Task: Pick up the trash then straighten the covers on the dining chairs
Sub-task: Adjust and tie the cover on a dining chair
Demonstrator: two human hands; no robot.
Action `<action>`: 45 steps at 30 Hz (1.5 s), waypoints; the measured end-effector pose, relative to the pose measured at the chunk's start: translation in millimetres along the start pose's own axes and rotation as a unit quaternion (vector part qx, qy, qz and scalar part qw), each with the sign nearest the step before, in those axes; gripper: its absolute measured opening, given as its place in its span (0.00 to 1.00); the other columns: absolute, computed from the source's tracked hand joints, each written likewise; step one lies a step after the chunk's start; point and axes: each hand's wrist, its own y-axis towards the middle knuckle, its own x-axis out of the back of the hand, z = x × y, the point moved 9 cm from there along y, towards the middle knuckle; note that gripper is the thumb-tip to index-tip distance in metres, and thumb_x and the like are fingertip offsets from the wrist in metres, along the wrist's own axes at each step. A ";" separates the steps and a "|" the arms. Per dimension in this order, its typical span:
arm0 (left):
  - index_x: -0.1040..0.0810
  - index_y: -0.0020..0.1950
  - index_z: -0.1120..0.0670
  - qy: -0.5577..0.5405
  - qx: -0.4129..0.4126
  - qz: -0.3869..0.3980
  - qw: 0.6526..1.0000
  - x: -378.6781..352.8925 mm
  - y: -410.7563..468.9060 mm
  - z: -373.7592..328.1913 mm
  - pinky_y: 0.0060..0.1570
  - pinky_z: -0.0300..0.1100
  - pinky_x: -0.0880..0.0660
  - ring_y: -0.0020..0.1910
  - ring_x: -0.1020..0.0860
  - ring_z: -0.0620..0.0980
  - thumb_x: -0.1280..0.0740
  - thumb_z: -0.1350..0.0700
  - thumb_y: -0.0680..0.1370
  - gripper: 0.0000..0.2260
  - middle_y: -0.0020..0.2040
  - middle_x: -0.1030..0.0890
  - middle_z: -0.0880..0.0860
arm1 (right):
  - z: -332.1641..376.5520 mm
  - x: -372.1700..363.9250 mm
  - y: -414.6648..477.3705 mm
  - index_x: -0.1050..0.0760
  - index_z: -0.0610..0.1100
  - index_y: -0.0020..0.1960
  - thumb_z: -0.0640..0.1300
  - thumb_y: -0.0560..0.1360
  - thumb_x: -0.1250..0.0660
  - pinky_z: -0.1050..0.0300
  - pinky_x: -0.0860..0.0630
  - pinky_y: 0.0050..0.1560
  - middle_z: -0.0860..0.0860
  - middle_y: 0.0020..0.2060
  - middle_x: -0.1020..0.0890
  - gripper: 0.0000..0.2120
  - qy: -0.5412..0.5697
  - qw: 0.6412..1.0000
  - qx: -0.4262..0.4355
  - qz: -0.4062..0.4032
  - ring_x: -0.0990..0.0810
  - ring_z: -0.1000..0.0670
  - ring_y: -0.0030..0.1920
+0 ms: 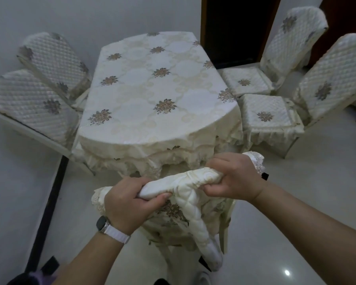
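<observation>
Right now the left hand (125, 202) is gripping the near-left end of the bunched chair cover (185, 182), fingers curled round the roll. The cover is lying crosswise between the hands, its long axis running left to right and rising slightly toward the far side, above the near chair (227, 223) at the worktop's (152, 89) near end. The right hand (234, 179) is clamping the other end. Both seem equally placed for pulling it down.

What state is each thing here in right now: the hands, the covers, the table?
Left hand: holding one end of the chair cover.
Right hand: holding the other end.
Chair cover: bunched and rumpled, not straightened.
Tablecloth: spread flat over the table.
Far-right chair cover: fitted over its backrest.
</observation>
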 end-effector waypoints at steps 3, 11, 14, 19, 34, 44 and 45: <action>0.16 0.40 0.53 0.013 -0.002 -0.010 1.000 -3.1 5.8 -6.2 0.30 0.44 0.24 0.33 0.21 0.47 0.32 0.33 0.71 0.23 0.35 0.18 0.48 | -9.2 -0.5 6.0 0.23 0.45 0.35 0.58 0.61 0.27 0.54 0.29 0.27 0.52 0.29 0.26 0.16 0.014 1.000 0.004 -0.002 0.27 0.49 0.29; 0.16 0.40 0.54 0.021 -0.011 -0.015 1.000 -8.9 14.7 0.2 0.30 0.43 0.24 0.34 0.21 0.46 0.30 0.35 0.70 0.22 0.35 0.18 0.48 | -14.3 0.0 16.2 0.23 0.45 0.35 0.59 0.62 0.28 0.56 0.31 0.26 0.52 0.29 0.25 0.17 0.008 0.999 0.021 -0.024 0.26 0.49 0.29; 0.16 0.39 0.55 0.021 -0.023 -0.016 0.999 -9.6 18.5 5.7 0.30 0.43 0.24 0.33 0.21 0.47 0.30 0.35 0.70 0.23 0.34 0.18 0.49 | -15.0 -1.9 19.3 0.23 0.46 0.35 0.59 0.62 0.28 0.55 0.31 0.26 0.53 0.29 0.25 0.17 -0.001 1.000 0.009 -0.023 0.26 0.49 0.30; 0.16 0.38 0.57 0.003 -0.037 -0.012 0.999 -6.5 27.8 32.0 0.30 0.44 0.24 0.32 0.21 0.47 0.30 0.35 0.70 0.24 0.34 0.18 0.49 | -2.9 -12.0 23.5 0.21 0.47 0.38 0.61 0.63 0.28 0.60 0.32 0.29 0.54 0.31 0.23 0.17 -0.005 1.000 -0.009 -0.025 0.25 0.51 0.31; 0.18 0.36 0.57 -0.029 -0.091 0.021 0.995 -13.4 86.1 105.8 0.29 0.42 0.28 0.30 0.24 0.48 0.34 0.32 0.71 0.27 0.31 0.21 0.50 | 9.6 -46.3 59.3 0.20 0.47 0.40 0.62 0.66 0.29 0.58 0.30 0.29 0.55 0.35 0.20 0.17 -0.036 0.995 -0.078 -0.046 0.23 0.51 0.33; 0.20 0.34 0.59 -0.033 -0.152 0.056 0.986 -14.0 102.7 153.2 0.28 0.45 0.27 0.29 0.24 0.53 0.34 0.32 0.70 0.29 0.30 0.23 0.52 | 45.4 -78.8 67.0 0.20 0.46 0.39 0.58 0.66 0.29 0.57 0.29 0.26 0.53 0.31 0.21 0.15 -0.087 0.988 -0.106 -0.073 0.24 0.51 0.30; 0.20 0.34 0.59 -0.036 -0.150 0.055 0.986 -15.3 103.9 152.8 0.28 0.45 0.27 0.29 0.24 0.53 0.34 0.32 0.70 0.29 0.30 0.23 0.53 | 43.7 -77.4 68.7 0.20 0.46 0.39 0.59 0.66 0.29 0.57 0.29 0.26 0.52 0.31 0.21 0.16 -0.092 0.988 -0.105 -0.073 0.24 0.50 0.30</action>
